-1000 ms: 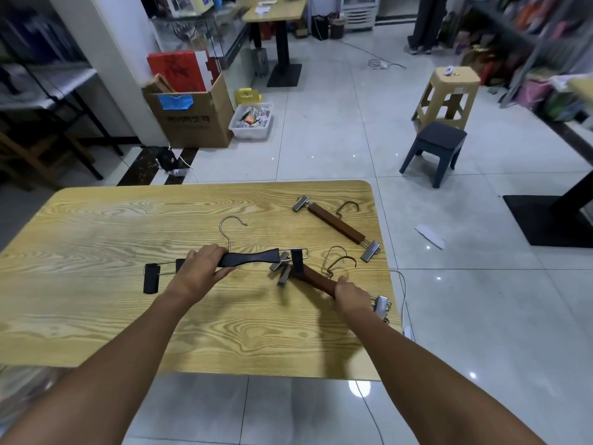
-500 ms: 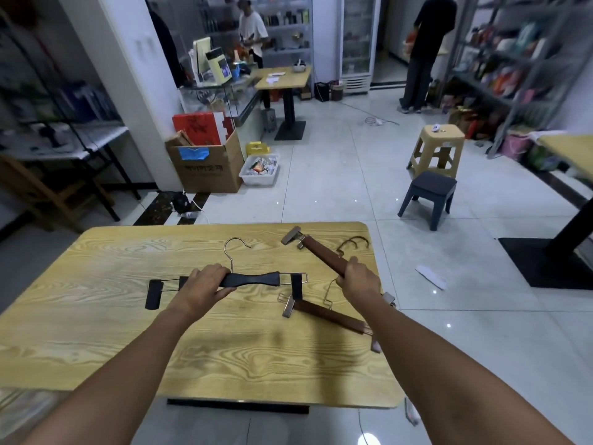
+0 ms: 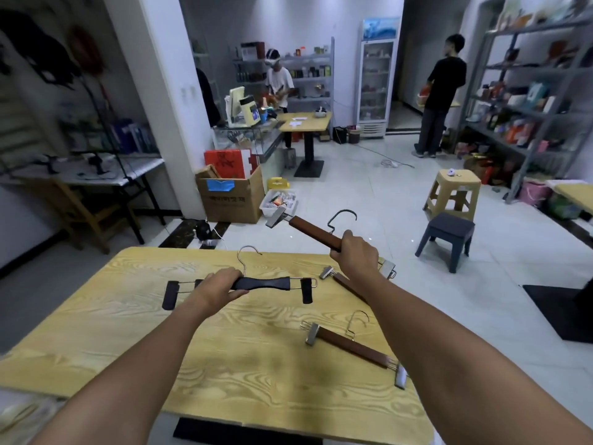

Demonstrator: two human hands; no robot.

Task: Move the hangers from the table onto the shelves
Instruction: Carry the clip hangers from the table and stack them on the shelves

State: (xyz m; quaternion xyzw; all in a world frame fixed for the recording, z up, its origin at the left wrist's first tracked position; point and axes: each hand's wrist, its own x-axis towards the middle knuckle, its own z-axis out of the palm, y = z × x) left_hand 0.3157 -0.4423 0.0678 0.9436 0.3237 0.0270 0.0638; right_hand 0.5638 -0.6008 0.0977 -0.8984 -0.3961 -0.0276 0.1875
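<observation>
Starting at the left, the left hand (image 3: 216,289) is seen with its fingers wrapped around the bar of the black hanger (image 3: 261,283), thumb underneath; the hanger is held just above the table (image 3: 96,332), where half a second ago it was gripped low against the wood. Further right, the right hand (image 3: 356,256) is closed around one end of a brown hanger (image 3: 313,231), which is now carried clear of the table and tilted, its far clip up in the air over the floor; a moment earlier that hanger was only just being lifted at the table's far edge. Below the right forearm, a second brown hanger (image 3: 340,281) is partly hidden, lying at the far right of the tabletop. A third brown hanger (image 3: 353,346) is left flat near the right edge, untouched. The view has also been raised, so the grey shelves (image 3: 529,101) on the far right are brought into sight, well apart from the table. It is judged that pickup is finished for two hangers and carrying is about to begin, while two hangers are left for a later trip.
</observation>
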